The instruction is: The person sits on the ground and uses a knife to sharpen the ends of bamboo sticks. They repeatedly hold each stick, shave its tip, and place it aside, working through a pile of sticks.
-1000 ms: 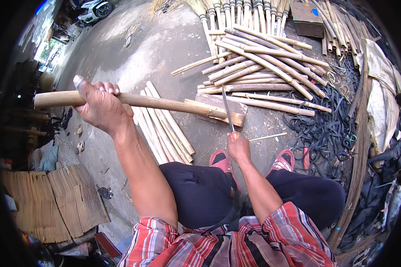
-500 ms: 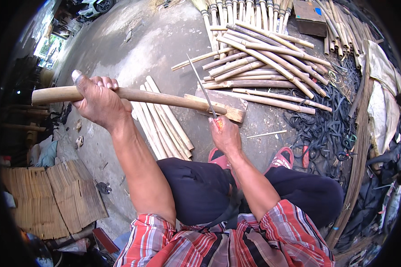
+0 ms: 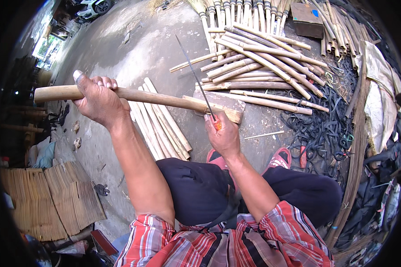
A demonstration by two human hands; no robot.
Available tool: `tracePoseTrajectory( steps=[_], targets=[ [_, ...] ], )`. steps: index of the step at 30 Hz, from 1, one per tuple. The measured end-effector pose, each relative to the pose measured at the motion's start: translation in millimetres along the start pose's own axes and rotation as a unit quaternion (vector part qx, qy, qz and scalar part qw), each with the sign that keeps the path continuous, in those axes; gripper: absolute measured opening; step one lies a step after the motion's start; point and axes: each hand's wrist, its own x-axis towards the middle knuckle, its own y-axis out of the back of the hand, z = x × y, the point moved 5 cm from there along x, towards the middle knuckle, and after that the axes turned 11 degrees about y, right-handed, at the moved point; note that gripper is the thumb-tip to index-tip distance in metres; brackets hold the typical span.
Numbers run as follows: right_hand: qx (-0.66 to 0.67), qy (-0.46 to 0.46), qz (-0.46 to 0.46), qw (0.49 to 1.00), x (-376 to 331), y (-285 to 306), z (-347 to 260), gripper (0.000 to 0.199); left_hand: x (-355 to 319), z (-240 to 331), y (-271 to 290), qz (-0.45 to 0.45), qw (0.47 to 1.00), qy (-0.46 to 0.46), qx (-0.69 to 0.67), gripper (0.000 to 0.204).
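Observation:
My left hand (image 3: 100, 102) is wrapped round a bamboo pole (image 3: 156, 98) near its left end, thumb pointing away from me. The pole slants down to the right, and its far end lies over a wooden block (image 3: 235, 111) on the floor. My right hand (image 3: 224, 138) is closed on the orange handle of a long, narrow blade (image 3: 191, 66) that looks like a knife. The blade crosses the pole close to its right end, tip pointing away and to the left. Whether its edge cuts into the bamboo cannot be made out.
Several pale poles (image 3: 160, 120) lie left of my knees. Beyond the block is a heap of bamboo poles (image 3: 263, 58), with brooms (image 3: 249, 13) and a cardboard box (image 3: 307, 21) behind. Black strips (image 3: 321, 124) tangle at the right. A slatted mat (image 3: 53, 198) lies at lower left.
The knife has slid away from me and slightly left across the pole, more blade showing beyond it. My right hand shifted a little left; my left hand and the pole barely moved.

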Motion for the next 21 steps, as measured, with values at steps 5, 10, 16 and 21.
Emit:
tracePoseTrajectory(
  steps=[5, 10, 16, 21],
  targets=[
    [-0.132, -0.238, -0.149, 0.951, -22, 1, 41, 0.036, 3, 1, 3, -0.001, 1.0, -0.008, -0.005, 0.035],
    [-0.115, -0.243, -0.111, 0.957, -29, 5, 52, 0.037, 9, -3, 5, -0.023, 0.999, 0.021, -0.028, 0.037],
    [-0.11, -0.198, -0.125, 0.966, -26, -12, 47, 0.036, 19, -3, 5, -0.169, 0.978, 0.063, -0.105, 0.028],
    [-0.137, -0.23, -0.166, 0.949, -35, -19, 54, 0.034, 21, -5, 12, -0.201, 0.974, 0.036, -0.102, 0.034]
  ],
)
